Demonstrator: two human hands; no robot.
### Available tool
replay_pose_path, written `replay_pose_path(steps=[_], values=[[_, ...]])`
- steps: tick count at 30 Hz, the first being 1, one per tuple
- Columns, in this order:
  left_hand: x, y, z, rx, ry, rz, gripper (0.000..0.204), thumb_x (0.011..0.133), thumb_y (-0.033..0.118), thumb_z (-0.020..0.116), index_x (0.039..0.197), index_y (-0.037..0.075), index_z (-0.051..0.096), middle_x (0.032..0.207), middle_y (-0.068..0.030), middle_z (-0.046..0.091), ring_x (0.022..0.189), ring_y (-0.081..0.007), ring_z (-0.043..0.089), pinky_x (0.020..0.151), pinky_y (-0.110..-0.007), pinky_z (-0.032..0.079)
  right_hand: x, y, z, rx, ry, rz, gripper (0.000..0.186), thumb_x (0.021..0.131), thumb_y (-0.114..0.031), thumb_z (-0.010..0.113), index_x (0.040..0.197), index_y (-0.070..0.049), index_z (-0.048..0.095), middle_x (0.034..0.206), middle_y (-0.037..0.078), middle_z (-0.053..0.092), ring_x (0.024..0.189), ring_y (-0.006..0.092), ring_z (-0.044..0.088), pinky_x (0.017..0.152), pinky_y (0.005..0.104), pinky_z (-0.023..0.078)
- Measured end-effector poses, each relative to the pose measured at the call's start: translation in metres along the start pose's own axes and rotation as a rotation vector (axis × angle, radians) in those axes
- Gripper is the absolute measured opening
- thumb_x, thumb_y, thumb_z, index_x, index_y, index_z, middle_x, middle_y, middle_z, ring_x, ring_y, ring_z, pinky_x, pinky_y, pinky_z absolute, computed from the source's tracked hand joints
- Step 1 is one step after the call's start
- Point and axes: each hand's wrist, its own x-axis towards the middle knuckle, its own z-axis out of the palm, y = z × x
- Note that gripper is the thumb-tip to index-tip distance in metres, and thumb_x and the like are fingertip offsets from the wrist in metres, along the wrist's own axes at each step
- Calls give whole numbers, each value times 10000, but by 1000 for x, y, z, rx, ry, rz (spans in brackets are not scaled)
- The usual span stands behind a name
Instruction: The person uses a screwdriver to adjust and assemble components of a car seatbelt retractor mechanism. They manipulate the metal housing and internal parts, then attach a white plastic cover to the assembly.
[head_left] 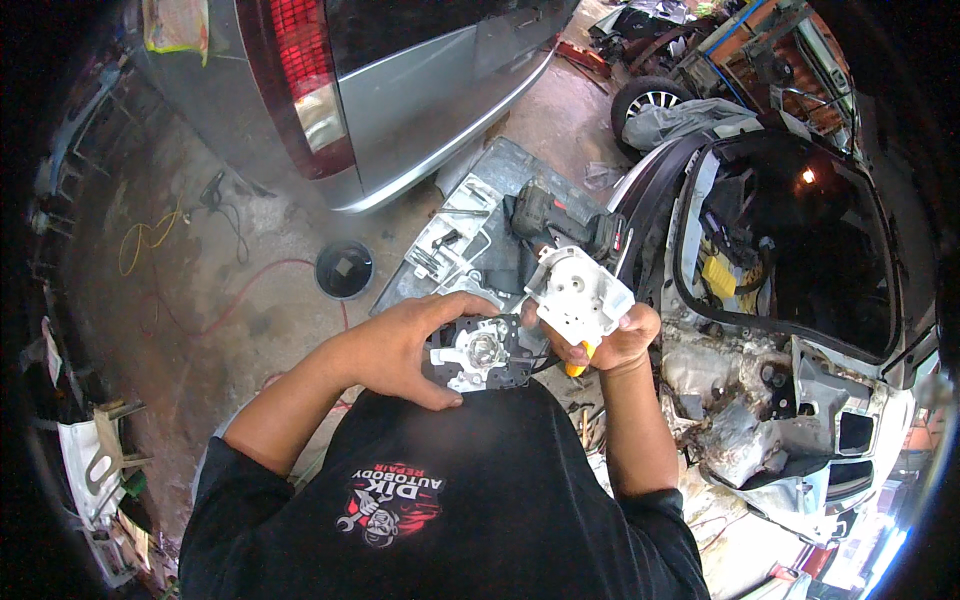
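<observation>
My left hand (408, 345) grips a flat black mechanism (520, 365) by its left side, thumb and fingers at opposite edges. A pale metal-looking part with a round hub sits on its upper face. To the right, my right hand (630, 335) holds up a white moulded housing (580, 295) with a round recess and small holes. A yellow handle (577, 364) sticks out below the housing, in the same hand; the rest of that tool is hidden. The two pieces are close together in front of my torso, the white one higher.
Beyond my hands, a grey case (510, 165) carries a black cordless power tool (560, 218) and small metal tools. A black bucket (344, 270) stands left of it, near a red hose (235, 303). A silver vehicle (430, 130) is ahead; a partly dismantled car body (690, 240) stands right.
</observation>
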Motion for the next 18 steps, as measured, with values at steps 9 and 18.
replay_pose_path(steps=[9,18], values=[[-1,-5,3,22,23,17,1014,626,273,968,1518,76,526,1374,-168,674,1305,-341,659,1123,-423,486,-6,1,-1,41,-10,9,1295,785,-712,826,1701,-7,242,1315,437,601,641,231,663,545,302,547],[-2,-9,3,34,-2,-10,1041,638,303,997,1517,48,499,1437,-209,632,1375,-381,611,1167,-450,460,-20,-2,-12,-51,-4,-48,1156,836,-704,772,1653,0,357,1434,418,581,769,241,737,569,277,577]])
